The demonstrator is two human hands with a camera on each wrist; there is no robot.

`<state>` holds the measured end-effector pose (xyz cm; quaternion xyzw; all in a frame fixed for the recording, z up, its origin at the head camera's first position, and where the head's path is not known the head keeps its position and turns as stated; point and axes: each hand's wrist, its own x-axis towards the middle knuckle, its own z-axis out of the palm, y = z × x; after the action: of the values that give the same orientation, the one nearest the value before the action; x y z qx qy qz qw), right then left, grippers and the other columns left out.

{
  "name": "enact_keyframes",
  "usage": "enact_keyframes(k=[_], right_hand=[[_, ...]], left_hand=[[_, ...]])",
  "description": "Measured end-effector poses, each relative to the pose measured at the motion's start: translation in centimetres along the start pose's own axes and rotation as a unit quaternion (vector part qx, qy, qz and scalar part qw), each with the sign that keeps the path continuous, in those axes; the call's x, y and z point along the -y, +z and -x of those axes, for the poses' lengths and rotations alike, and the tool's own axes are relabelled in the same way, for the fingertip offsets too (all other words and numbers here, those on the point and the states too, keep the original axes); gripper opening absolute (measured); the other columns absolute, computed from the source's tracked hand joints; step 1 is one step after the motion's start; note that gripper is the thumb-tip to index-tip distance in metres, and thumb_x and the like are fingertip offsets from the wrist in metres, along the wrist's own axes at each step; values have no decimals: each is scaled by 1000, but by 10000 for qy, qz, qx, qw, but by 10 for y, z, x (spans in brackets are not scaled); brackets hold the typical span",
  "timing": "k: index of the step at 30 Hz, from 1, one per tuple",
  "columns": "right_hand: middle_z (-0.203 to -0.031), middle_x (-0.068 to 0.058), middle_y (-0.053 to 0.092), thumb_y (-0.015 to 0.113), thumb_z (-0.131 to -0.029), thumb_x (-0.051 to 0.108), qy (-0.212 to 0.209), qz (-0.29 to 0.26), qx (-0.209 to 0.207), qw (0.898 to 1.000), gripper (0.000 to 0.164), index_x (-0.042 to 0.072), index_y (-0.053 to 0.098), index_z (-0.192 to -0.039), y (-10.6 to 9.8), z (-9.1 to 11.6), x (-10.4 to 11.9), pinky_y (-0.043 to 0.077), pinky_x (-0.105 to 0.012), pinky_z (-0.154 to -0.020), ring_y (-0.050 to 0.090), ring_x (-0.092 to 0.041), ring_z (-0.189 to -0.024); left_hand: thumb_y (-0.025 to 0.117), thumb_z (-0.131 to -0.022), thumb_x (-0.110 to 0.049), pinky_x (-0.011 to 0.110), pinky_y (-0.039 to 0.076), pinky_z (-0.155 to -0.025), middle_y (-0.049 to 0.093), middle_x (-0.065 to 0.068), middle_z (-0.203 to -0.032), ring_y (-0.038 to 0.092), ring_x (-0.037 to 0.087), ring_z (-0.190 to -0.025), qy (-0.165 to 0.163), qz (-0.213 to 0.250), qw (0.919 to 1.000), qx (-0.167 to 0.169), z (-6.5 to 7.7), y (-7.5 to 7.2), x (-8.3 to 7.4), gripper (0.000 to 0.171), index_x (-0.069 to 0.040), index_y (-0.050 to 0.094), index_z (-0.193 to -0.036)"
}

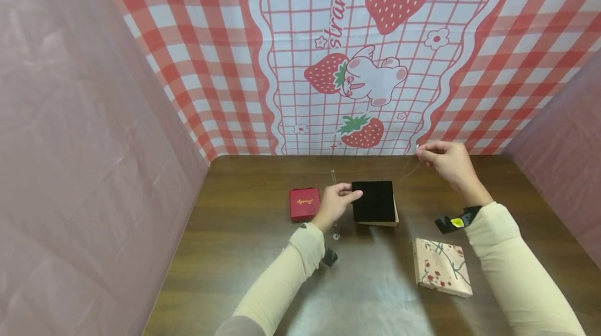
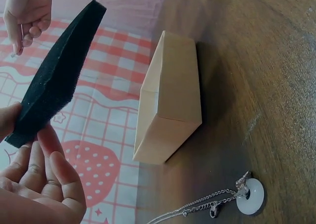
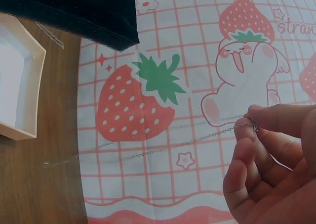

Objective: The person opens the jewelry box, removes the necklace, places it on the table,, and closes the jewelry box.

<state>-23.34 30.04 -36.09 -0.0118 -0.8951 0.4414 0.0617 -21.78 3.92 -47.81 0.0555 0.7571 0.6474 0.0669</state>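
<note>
Between thumb and fingers, my left hand (image 1: 332, 205) pinches the left edge of a black velvet jewelry pad (image 1: 373, 201). The pad is tilted and raised over an open cream box base (image 2: 178, 80), apart from it in the left wrist view. My right hand (image 1: 449, 165), up near the backdrop at right, pinches a thin silver necklace chain (image 3: 185, 144) between thumb and index finger. Two strands of it stretch away leftward, blurred at the far end. Beside the box base, partly hidden by my left hand, lies another silver necklace with a white ring pendant (image 2: 250, 197).
A small red jewelry box (image 1: 304, 203) sits left of my left hand. Nearer on the right lies a floral-patterned box lid (image 1: 442, 267) on the wooden table (image 1: 220, 273). A strawberry-print checked cloth (image 1: 225, 64) hangs behind, with pinkish cloth on both sides.
</note>
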Motion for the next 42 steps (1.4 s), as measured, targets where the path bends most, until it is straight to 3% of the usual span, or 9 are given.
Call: enact_keyframes(k=[12, 18, 29, 35, 42], right_hand=[[-70, 27, 61, 67, -91, 30, -20, -5, -127, 9999, 38, -6, 69, -105, -8, 15, -2, 48, -19, -58, 56, -2, -65], [-68, 21, 61, 67, -92, 30, -136, 113, -56, 9998, 38, -6, 68, -104, -10, 18, -4, 47, -21, -56, 54, -4, -63], [-68, 24, 62, 68, -91, 28, -21, -94, -44, 9999, 37, -6, 70, -103, -21, 25, 0, 49, -21, -57, 57, -5, -64], [-69, 25, 61, 65, -93, 31, 50, 193, 56, 9998, 41, -7, 67, -108, -24, 11, -10, 49, -21, -57, 56, -5, -65], [-63, 29, 56, 60, -96, 33, 291, 503, -364, 9976, 42, -6, 67, -112, -30, -18, -19, 48, -21, -58, 56, 0, -65]], left_hand=[[73, -87, -26, 23, 55, -78, 72, 17, -110, 66, 11, -92, -61, -3, 10000, 32, -1, 1, 0, 41, 2, 67, -117], [75, -86, -24, 23, 54, -76, 73, 17, -106, 66, 13, -90, -75, 35, 10000, -23, 0, 1, 1, 39, 3, 68, -114], [74, -86, -24, 27, 56, -83, 72, 17, -109, 68, 16, -95, -142, 46, 9999, -43, 2, 1, 1, 42, 3, 67, -117], [74, -86, -26, 28, 56, -84, 72, 17, -110, 68, 15, -95, -254, 130, 9996, -10, 2, 2, 2, 44, 2, 66, -119], [74, -86, -23, 28, 57, -82, 72, 18, -109, 69, 17, -94, -228, 266, 9994, 40, 4, 3, 2, 42, 4, 66, -118]])
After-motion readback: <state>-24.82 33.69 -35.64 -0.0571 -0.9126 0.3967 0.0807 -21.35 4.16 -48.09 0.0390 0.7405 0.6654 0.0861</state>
